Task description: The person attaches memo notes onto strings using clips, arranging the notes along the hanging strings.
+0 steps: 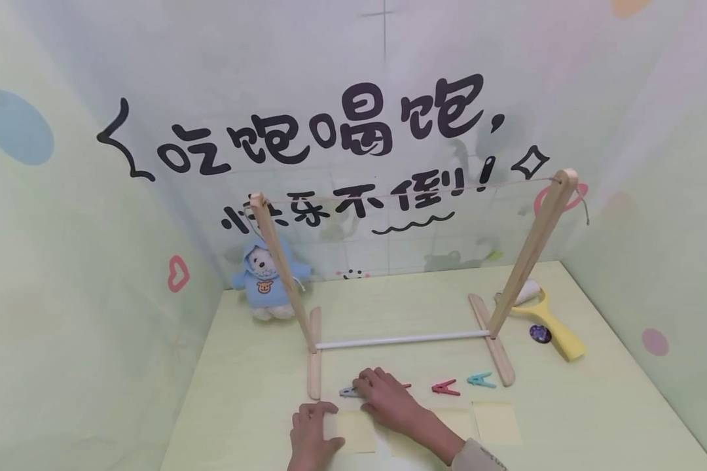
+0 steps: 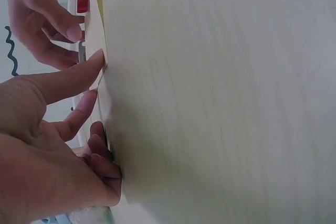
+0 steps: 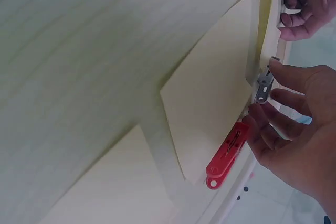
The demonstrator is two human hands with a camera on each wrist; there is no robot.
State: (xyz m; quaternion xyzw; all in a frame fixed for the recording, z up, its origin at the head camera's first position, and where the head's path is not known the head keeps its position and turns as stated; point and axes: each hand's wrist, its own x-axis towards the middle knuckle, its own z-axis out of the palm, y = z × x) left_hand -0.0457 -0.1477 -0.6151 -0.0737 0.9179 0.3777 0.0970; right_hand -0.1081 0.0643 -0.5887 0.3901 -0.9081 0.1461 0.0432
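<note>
At the front of the table, my left hand (image 1: pixel 311 435) has thumb and index finger at the left edge of a pale yellow sticky note (image 1: pixel 358 433). In the left wrist view, these two fingertips grip the edge of the paper (image 2: pixel 94 38). My right hand (image 1: pixel 391 402) reaches over beyond the notes and pinches a grey clothespin (image 3: pixel 263 88) between thumb and fingers. A red clothespin (image 3: pixel 227 156) lies beside its other fingers, mostly hidden by the hand in the head view. Farther right lie another red clothespin (image 1: pixel 445 387) and a teal one (image 1: pixel 481 379).
Behind the hands stands a wooden frame (image 1: pixel 530 255) with a white crossbar (image 1: pixel 403 339) and a string across its top. More sticky notes (image 1: pixel 497 422) lie to the right. A plush toy (image 1: pixel 265 281) sits back left; a yellow-handled lint roller (image 1: pixel 556 327) and dark round object (image 1: pixel 540 334) lie right.
</note>
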